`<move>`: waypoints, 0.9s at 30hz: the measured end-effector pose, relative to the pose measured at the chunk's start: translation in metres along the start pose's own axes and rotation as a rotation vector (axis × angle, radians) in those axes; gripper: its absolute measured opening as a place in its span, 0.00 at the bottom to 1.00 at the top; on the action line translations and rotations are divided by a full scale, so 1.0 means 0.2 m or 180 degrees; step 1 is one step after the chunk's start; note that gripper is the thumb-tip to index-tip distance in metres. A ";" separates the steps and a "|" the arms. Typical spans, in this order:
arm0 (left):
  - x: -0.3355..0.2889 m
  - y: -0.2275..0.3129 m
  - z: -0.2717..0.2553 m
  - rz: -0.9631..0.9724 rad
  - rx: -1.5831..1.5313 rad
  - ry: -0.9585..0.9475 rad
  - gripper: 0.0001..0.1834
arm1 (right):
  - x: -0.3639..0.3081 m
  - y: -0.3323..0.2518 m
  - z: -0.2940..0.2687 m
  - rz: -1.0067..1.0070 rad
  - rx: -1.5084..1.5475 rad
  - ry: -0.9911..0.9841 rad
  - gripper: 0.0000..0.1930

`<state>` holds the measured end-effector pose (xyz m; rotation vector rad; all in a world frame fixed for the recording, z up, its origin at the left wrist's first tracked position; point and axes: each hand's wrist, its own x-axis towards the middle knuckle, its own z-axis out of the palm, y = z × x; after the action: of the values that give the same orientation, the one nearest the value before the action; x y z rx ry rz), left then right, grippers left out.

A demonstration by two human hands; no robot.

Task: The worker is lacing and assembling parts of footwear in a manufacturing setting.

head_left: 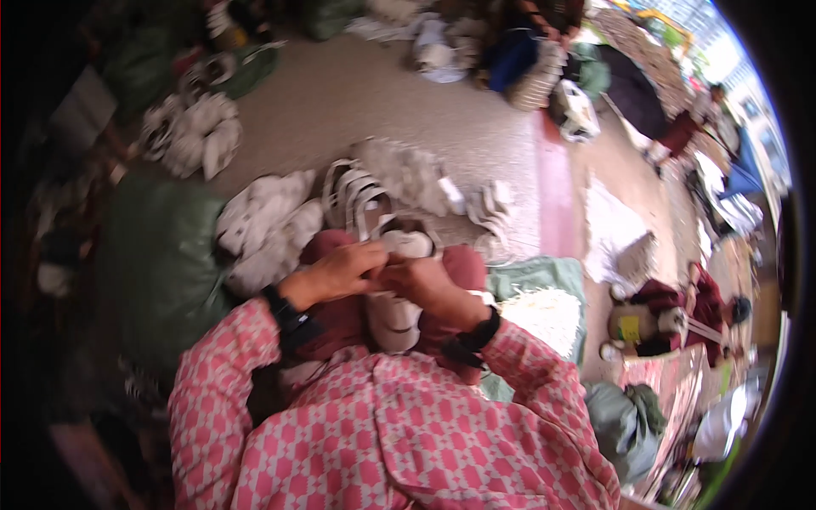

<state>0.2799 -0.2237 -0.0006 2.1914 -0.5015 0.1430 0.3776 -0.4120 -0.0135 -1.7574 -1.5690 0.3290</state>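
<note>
A pale cream shoe-like item [395, 323] rests between my knees, its middle covered by my hands. My left hand [340, 270] has its fingers closed over it. Right beside, my right hand [429, 289] is closed too, its fingers meeting those of the left. What they pinch is hidden and blurred. Beyond my knees lies a stack of nested pale pieces with dark gaps [359, 200], next to a heap of light items [408, 174]. More whitish pieces [268, 221] are piled to the left.
A big stuffed green sack [161, 263] stands at my left. To the right, a green sheet [557, 274] carries a bundle of thin pale strands [540, 319]. A grey-green bag [625, 429] sits at the lower right. Other people, one in dark red [710, 310], sit among piles.
</note>
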 end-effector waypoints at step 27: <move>0.05 -0.02 -0.02 -0.1034 -0.0764 -0.1054 0.11 | -0.90 0.79 -1.64 0.1375 0.5698 0.3472 0.07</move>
<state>0.2922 -0.2208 0.0017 2.0331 -0.3159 -0.4392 0.6635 -0.6912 0.0562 -0.4539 0.1804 0.5528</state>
